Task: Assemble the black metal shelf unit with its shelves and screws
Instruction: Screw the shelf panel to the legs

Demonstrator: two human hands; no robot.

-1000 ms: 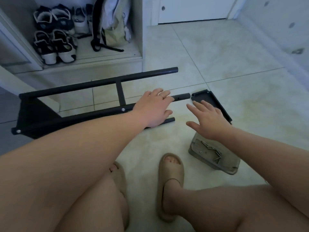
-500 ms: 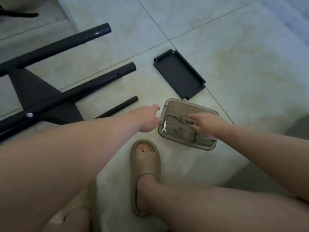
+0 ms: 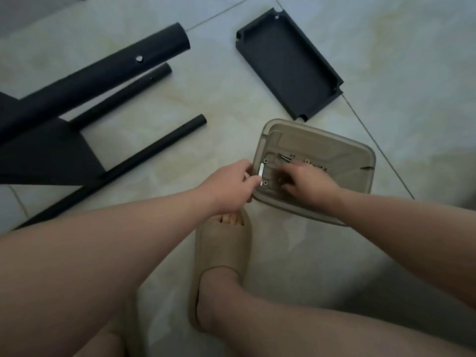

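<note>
A translucent beige plastic box (image 3: 342,161) lies on the tiled floor, holding several small screws (image 3: 286,157) and a small silver wrench (image 3: 261,172). My left hand (image 3: 229,186) grips the box's left rim with thumb and fingers. My right hand (image 3: 307,182) is inside the box, fingers curled down among the screws; whether it has one pinched is hidden. The black metal shelf frame (image 3: 85,83) lies on its side at the left, tube ends pointing right. A loose black shelf tray (image 3: 288,63) lies beyond the box.
My foot in a beige slipper (image 3: 221,253) is planted just in front of the box, and my legs fill the lower frame. Tile floor lies open to the right of the box and the tray.
The view has dropped and closed in on the box. My left hand has left the frame tube and taken the box rim; my right hand has gone deeper among the screws.
</note>
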